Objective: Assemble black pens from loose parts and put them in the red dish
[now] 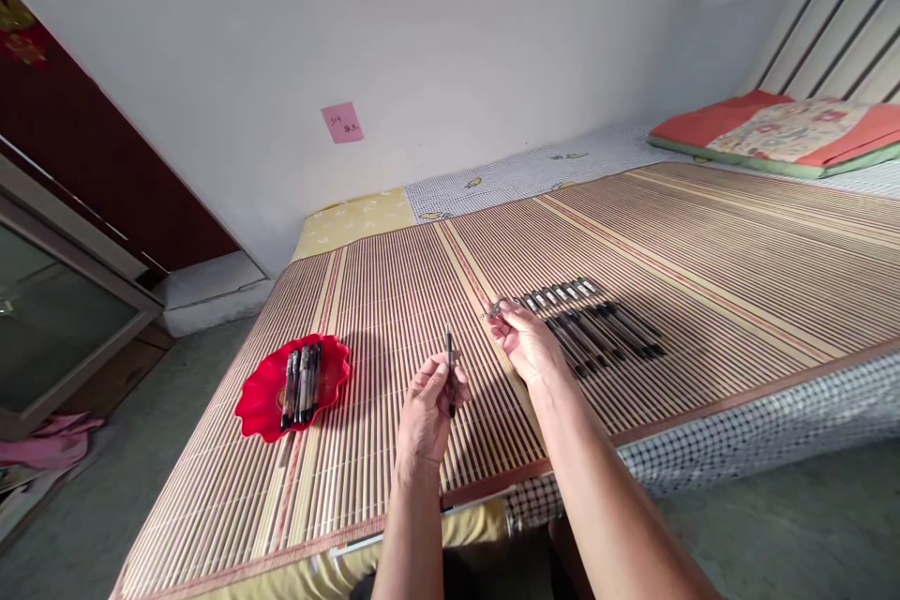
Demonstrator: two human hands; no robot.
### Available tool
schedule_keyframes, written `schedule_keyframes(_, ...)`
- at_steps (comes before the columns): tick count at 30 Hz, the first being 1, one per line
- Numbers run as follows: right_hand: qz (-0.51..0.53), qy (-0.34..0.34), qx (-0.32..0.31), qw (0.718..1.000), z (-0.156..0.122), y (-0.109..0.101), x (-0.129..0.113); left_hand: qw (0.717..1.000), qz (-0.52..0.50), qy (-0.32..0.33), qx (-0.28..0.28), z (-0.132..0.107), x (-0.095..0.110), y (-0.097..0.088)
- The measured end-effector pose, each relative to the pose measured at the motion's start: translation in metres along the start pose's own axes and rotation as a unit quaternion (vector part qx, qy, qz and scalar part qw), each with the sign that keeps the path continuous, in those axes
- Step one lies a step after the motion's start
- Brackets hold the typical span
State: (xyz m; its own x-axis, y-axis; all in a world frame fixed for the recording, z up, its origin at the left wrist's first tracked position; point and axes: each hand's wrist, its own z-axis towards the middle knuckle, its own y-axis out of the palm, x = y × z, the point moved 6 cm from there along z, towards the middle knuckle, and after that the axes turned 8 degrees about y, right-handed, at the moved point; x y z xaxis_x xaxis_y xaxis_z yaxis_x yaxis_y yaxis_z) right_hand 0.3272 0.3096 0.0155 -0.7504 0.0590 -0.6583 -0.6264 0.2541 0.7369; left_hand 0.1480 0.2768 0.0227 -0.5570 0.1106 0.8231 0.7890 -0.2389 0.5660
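My left hand (428, 394) is closed around a black pen (450, 370), held nearly upright with its bare tip pointing up. To the right, the fingers of my right hand (524, 337) are pinched on a small dark and silvery piece (496, 308), which looks like a pen cap. Just beyond that hand lies a row of pen caps (562, 292), partly hidden by it. Below the caps, several dark pen barrels (611, 337) rest side by side. A red wavy-edged plate (257, 398) on the left holds several capped pens (302, 384).
A striped bamboo mat (394, 300) covers the bed. At the far right sits a folded orange and floral quilt (780, 131) near a metal bed rail (836, 9). A pink note (342, 123) is stuck to the white wall. The bed's front edge (759, 422) runs along my side.
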Motion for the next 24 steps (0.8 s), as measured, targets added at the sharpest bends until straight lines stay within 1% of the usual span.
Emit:
schedule_keyframes(6,-0.062,0.002,0.005,0.998,-0.004,0.008,0.002,1.0,-0.006,-0.004,0.005,0.0,-0.003,-0.002)
schedule_keyframes(9,-0.067,0.012,0.015,0.998,-0.006,0.009,0.002,1.0,-0.017,-0.008,0.011,0.0,-0.004,-0.003)
schedule_keyframes(11,-0.07,0.023,0.011,0.997,-0.008,0.011,0.002,0.999,-0.026,-0.004,0.019,0.001,-0.004,-0.004)
schedule_keyframes(13,-0.09,0.036,-0.001,0.995,-0.011,0.014,0.002,0.999,-0.027,0.007,0.028,0.001,-0.003,-0.006)
schedule_keyframes(17,-0.162,0.06,-0.046,0.984,-0.017,0.023,0.007,0.999,-0.027,0.016,0.039,0.001,-0.003,-0.008)
schedule_keyframes(24,-0.279,0.048,-0.118,0.952,-0.024,0.038,0.015,0.997,-0.005,0.016,0.069,0.0,-0.003,-0.01)
